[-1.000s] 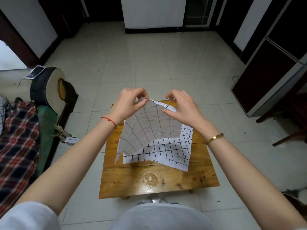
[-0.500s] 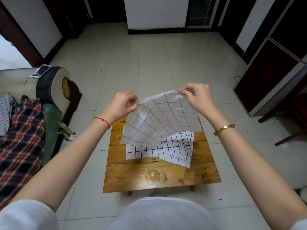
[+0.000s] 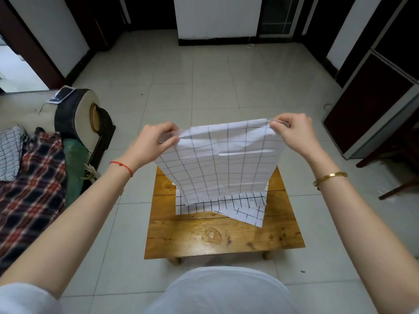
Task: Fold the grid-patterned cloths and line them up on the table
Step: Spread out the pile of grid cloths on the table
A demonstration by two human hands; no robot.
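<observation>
A white cloth with a dark grid (image 3: 222, 162) hangs stretched in the air above the small wooden table (image 3: 224, 236). My left hand (image 3: 156, 143) pinches its upper left corner. My right hand (image 3: 292, 132) pinches the upper right corner. The cloth's lower edge hangs down over the table's far half. Under it, more grid-patterned cloth (image 3: 240, 207) lies flat on the table, with one corner sticking out toward the front right.
A sofa with a plaid blanket (image 3: 29, 189) and a checked cloth (image 3: 10, 152) stands at the left. A dark cabinet (image 3: 371, 105) and chair legs (image 3: 399, 189) are at the right. Tiled floor surrounds the table.
My hands have moved apart and upward, spreading the cloth wide and lifting it off the table; it now hangs flat between them.
</observation>
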